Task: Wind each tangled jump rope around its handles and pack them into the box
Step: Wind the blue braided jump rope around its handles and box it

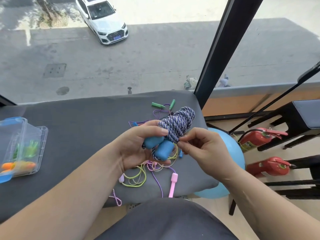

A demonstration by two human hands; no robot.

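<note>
Held in the air over the right half of the tabletop [78, 127]: a blue-and-white rope [176, 123], wound into a thick coil above its 2 blue handles [161, 150]. Left hand [136, 144] curled round handles and coil base, thumb across the wraps. Right hand [202, 149] pinching the loose rope end, just beside the handles. Probably the closing tuck of this winding. Press the left thumb firmly on the wraps so nothing slackens; pull the end snug, slip under 1 tight turn, lay flat. Avoid snagging the thin tangled ropes [138, 177] lying below near the front edge. Afterwards, across to the clear box [17, 135] at the left edge, with orange and green handles inside.
</note>
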